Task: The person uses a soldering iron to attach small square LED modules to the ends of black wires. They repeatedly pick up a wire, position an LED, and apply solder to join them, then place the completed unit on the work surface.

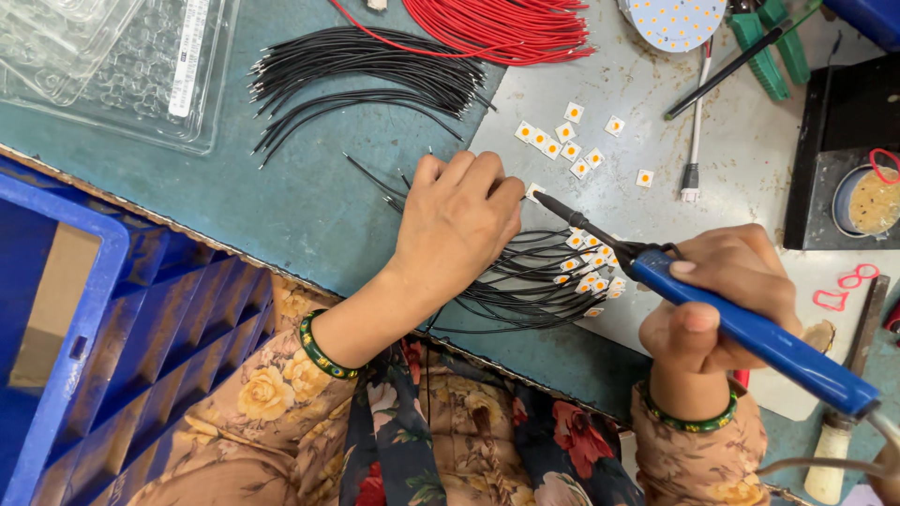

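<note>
My right hand (pixel 727 300) grips a blue-handled soldering iron (pixel 750 333); its dark tip (pixel 548 203) points left toward my left hand. My left hand (pixel 457 220) rests knuckles-up on the grey work plate, fingers pinched over a thin black wire and a small white square chip at the iron's tip. Under and right of that hand lies a fan of black wires (pixel 525 281) with white chips soldered to their ends (pixel 591 267). Loose white chips with orange centres (pixel 562 141) lie scattered just beyond.
A bundle of black wires (pixel 366 80) and a bundle of red wires (pixel 487 28) lie at the top. Clear plastic trays (pixel 122 66) sit top left, a blue crate (pixel 84 319) at left. A round LED board (pixel 675 19), green clips (pixel 773 47) and a flux tin (pixel 867 201) stand at right.
</note>
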